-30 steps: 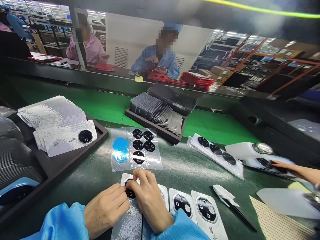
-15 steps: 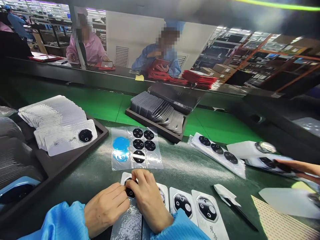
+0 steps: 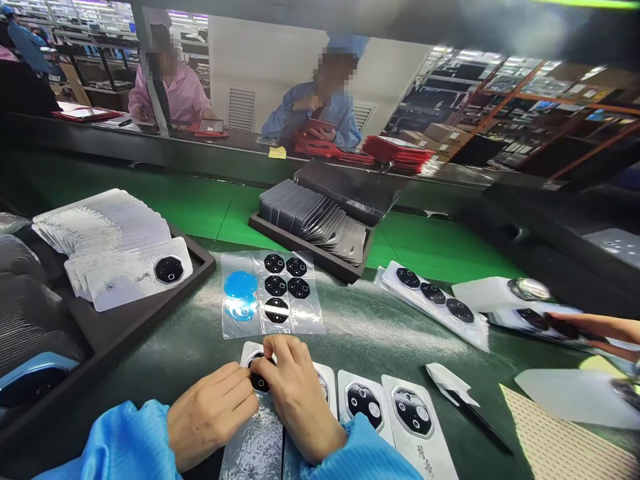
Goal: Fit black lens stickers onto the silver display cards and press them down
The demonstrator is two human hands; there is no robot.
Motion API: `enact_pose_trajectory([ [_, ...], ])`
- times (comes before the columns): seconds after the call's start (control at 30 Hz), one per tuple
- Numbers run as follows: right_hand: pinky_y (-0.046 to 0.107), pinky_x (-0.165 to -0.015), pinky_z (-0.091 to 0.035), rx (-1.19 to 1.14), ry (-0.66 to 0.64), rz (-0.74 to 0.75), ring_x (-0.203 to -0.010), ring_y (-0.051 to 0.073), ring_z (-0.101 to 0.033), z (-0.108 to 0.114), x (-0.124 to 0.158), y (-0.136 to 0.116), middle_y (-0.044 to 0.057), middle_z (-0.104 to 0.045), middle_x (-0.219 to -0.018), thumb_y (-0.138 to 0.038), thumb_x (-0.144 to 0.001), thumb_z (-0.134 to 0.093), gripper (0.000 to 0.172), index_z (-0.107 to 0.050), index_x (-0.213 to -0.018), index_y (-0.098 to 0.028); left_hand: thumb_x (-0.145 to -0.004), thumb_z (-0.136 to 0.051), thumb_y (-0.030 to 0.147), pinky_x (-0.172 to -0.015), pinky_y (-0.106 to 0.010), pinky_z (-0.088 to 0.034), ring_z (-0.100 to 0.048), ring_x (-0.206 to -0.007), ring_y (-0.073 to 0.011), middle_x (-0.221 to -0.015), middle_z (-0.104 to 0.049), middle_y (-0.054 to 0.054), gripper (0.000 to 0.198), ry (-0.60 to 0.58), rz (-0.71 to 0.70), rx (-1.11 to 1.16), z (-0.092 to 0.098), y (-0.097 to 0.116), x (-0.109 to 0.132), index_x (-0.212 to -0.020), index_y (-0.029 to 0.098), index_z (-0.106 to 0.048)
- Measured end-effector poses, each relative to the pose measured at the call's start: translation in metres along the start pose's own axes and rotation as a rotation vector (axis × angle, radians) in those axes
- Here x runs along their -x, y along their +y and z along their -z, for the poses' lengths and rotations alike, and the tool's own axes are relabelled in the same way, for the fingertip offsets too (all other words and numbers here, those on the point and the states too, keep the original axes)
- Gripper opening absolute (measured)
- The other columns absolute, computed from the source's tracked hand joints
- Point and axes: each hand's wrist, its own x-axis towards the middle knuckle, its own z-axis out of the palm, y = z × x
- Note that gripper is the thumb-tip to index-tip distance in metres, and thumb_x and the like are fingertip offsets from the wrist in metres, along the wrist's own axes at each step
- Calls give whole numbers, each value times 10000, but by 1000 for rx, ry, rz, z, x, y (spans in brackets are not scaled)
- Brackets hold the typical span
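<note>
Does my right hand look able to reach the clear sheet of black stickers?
Likely yes: your right hand sits just in front of the clear sheet of black stickers, with only green mat between them.

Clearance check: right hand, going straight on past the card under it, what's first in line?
Probably the clear film sheet of black round pieces, just beyond the right hand across a strip of dark mat; depth is hard to judge here.

The left hand (image 3: pixel 213 417) and right hand (image 3: pixel 300 400) pinch a black sticker (image 3: pixel 259 382) on a white card (image 3: pixel 249 353) at six o'clock.
</note>
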Motion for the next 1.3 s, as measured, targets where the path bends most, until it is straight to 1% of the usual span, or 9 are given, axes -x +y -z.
enact_pose_trajectory([
  [0.1, 304, -706, -334, -25, -9, -20, -852, 195, -433, 3, -1, 0, 52, -513, -910, -77, -919, -522, 181, -617, -802, -178, -937, -411, 18, -757, -343, -510, -523, -730, -155, -748, -533, -38, 240, 3, 8, 1, 1, 0, 0, -759, 118, -538],
  [0.2, 308, -727, -343, -61, 29, -67, -865, 194, -437, 5, -2, 0, 50, -507, -917, -54, -917, -500, 201, -629, -839, -187, -936, -423, 21, -762, -347, -508, -526, -743, -157, -757, -537, -41, 224, -1, 3, 18, 1, 0, 0, -769, 112, -541],
  [0.37, 303, -694, -334, -14, 9, 3, -828, 189, -427, 0, -1, 1, 47, -511, -886, -68, -926, -489, 206, -607, -795, -175, -932, -421, 17, -714, -336, -499, -500, -710, -153, -742, -523, -38, 237, 6, 6, 13, 1, 0, -1, -748, 123, -527],
  [0.53, 310, -709, -324, -40, 67, -40, -838, 191, -434, -2, 0, 2, 44, -506, -891, -77, -939, -464, 228, -609, -808, -195, -932, -425, 20, -695, -328, -490, -484, -707, -150, -732, -509, -30, 240, 1, 5, 23, 0, 1, 1, -738, 126, -517],
  [0.67, 306, -690, -319, 2, 2, 6, -820, 188, -428, -1, 0, 1, 43, -514, -875, -90, -940, -481, 219, -602, -783, -183, -936, -411, 18, -702, -331, -493, -489, -706, -152, -730, -512, -32, 248, 4, 4, 15, 0, 1, 0, -740, 127, -518],
  [0.8, 310, -708, -326, 10, 14, -35, -844, 193, -440, 1, -1, 1, 48, -522, -899, -95, -931, -505, 196, -624, -808, -192, -942, -410, 26, -733, -331, -497, -507, -725, -152, -750, -525, -33, 240, -9, 0, 22, 1, 0, 0, -757, 127, -526],
  [0.97, 311, -677, -322, 59, -33, 32, -818, 190, -438, 3, -2, 0, 42, -531, -876, -110, -928, -525, 187, -611, -781, -188, -957, -374, 32, -723, -327, -503, -504, -699, -148, -732, -522, -25, 275, 8, 12, 5, 1, 0, -2, -753, 139, -524],
  [1.1, 316, -695, -335, 41, -15, -36, -833, 191, -444, 7, -3, -1, 42, -531, -899, -84, -921, -520, 187, -617, -809, -198, -962, -375, 35, -748, -334, -508, -521, -729, -152, -746, -532, -29, 267, -5, 5, 14, 1, 0, -2, -768, 134, -530],
  [1.3, 313, -685, -334, 61, -20, 13, -828, 192, -438, 5, -2, -1, 44, -536, -888, -98, -927, -520, 191, -616, -791, -193, -952, -381, 26, -706, -327, -503, -502, -694, -148, -727, -523, -27, 276, 17, 21, 7, 3, 0, -1, -742, 140, -518],
])
